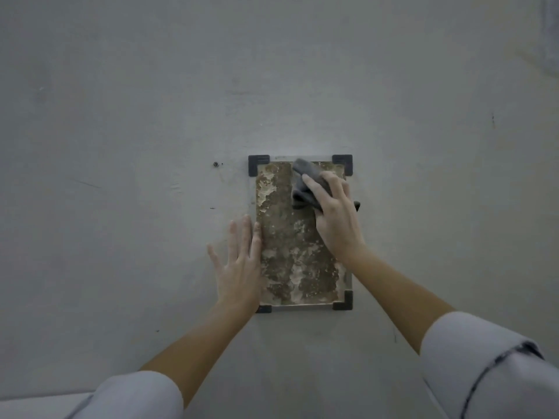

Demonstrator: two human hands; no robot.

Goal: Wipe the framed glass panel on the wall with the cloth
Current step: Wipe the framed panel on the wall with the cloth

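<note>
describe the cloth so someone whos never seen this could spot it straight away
Find the framed glass panel with black corner brackets in the middle of the grey wall. At its upper right, the right hand presses the cloth against the glass. It is dark grey and bunched, unlike the mottled brown panel.

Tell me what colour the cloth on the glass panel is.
Dark grey cloth, seen in the head view.
</note>
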